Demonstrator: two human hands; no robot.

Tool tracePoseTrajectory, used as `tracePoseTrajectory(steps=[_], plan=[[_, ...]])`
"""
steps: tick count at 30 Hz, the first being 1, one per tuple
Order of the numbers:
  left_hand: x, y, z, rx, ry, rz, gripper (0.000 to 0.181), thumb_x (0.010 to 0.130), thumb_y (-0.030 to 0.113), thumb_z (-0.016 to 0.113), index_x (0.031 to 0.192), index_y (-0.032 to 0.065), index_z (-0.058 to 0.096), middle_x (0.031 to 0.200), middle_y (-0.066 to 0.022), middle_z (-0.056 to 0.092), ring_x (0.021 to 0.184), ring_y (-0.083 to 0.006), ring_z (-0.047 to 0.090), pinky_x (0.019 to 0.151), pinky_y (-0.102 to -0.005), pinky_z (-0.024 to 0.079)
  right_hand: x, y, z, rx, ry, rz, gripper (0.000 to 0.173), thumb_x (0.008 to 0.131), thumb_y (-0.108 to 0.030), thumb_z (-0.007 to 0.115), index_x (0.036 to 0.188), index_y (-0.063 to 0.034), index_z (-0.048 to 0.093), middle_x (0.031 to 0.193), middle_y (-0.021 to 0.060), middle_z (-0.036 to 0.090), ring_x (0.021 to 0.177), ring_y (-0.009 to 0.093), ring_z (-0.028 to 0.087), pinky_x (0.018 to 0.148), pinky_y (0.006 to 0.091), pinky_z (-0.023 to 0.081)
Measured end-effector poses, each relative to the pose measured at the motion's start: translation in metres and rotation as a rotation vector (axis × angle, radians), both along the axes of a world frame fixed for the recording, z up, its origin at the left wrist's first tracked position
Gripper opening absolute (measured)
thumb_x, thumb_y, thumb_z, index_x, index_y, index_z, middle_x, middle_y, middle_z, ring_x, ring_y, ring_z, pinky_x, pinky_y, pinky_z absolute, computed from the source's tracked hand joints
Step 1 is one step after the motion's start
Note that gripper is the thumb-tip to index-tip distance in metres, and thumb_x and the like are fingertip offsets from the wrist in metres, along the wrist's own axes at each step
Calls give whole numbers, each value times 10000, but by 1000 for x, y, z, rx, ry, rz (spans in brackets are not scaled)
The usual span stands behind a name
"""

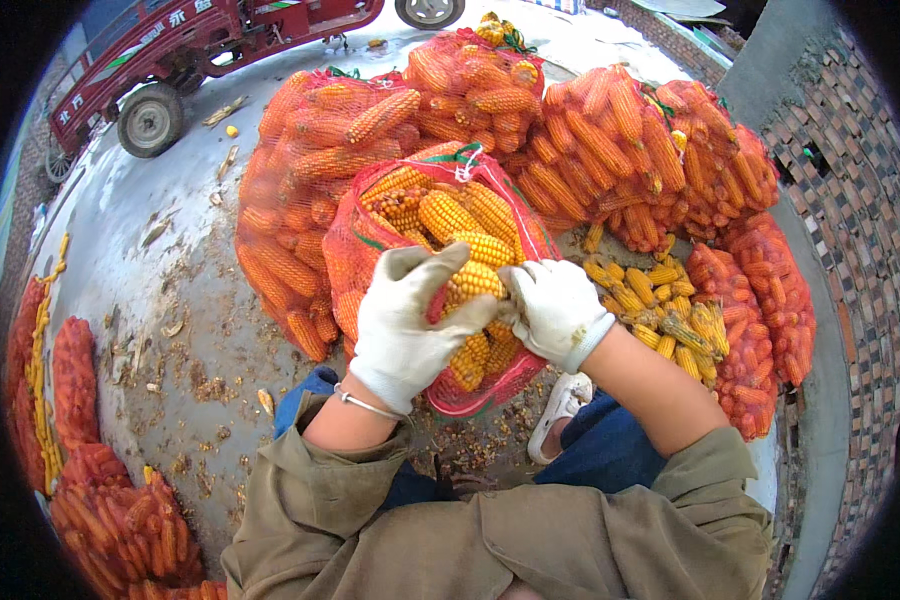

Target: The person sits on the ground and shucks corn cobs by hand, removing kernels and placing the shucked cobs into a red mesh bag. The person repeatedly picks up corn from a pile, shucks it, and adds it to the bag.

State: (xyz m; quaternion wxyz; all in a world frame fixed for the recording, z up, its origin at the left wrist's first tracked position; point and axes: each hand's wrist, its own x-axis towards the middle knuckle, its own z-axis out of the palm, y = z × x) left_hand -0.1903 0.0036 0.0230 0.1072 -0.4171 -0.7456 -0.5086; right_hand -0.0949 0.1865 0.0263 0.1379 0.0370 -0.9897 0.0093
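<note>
An open red mesh sack (356, 217) stands before me, filled with yellow corn cobs (450, 217). Over its mouth is my left hand (412, 322), in a white work glove with thumb and forefinger spread. A corn cob (476, 280) shows in the gap between them, and the thumb tip reaches my right fingertips. My right hand (559, 311), gloved too, has its fingers bent together at that cob's right end. Whether they grip anything is hidden. A green and white drawstring (465, 165) is knotted at the sack's far rim.
Full mesh sacks of corn (300, 202) crowd behind and to the right. Loose cobs (667, 300) are heaped at right, beside a brick wall (855, 172). More filled sacks (124, 517) lie at left. A red cargo tricycle (217, 45) stands far left. Kernels and husks litter the concrete.
</note>
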Motion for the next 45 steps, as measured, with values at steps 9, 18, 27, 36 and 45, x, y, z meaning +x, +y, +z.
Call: tracePoseTrajectory(steps=[9,18,27,36,45], plan=[[-11,23,-15,-397,103,141,833,673,234,817,1427,202,463,1381,-188,501,1134,-324,608,885,-379,536,-15,4,-5,-219,240,-9,176,833,-218,651,822,-62,572,699,140,579,666,358,603,601,443,490],[-11,31,-14,-367,111,231,800,733,366,793,1436,219,439,1340,-166,526,1063,-343,632,823,-418,551,-11,26,31,-419,748,94,94,857,-103,660,877,-11,664,791,161,678,657,255,666,641,359,545],[-15,13,1,-272,184,180,863,586,369,900,1306,33,563,1239,-180,573,1126,-316,584,971,-371,488,42,156,-19,-497,-590,-492,600,879,-416,681,1365,-95,533,1349,172,563,1237,290,540,1045,372,423],[-14,27,-19,-345,109,136,559,720,138,844,1209,-26,627,1119,-152,623,1020,-252,603,914,-341,488,32,252,-145,-427,-814,-881,453,893,-331,573,1257,-65,614,1306,141,606,1186,315,583,966,400,477],[-24,38,-31,-321,-46,231,482,739,68,806,1179,-34,638,1061,-127,647,1011,-240,592,905,-335,468,33,268,-341,-615,-965,-1181,781,867,-451,590,1485,-60,316,1445,208,459,1299,349,486,1076,400,406]])
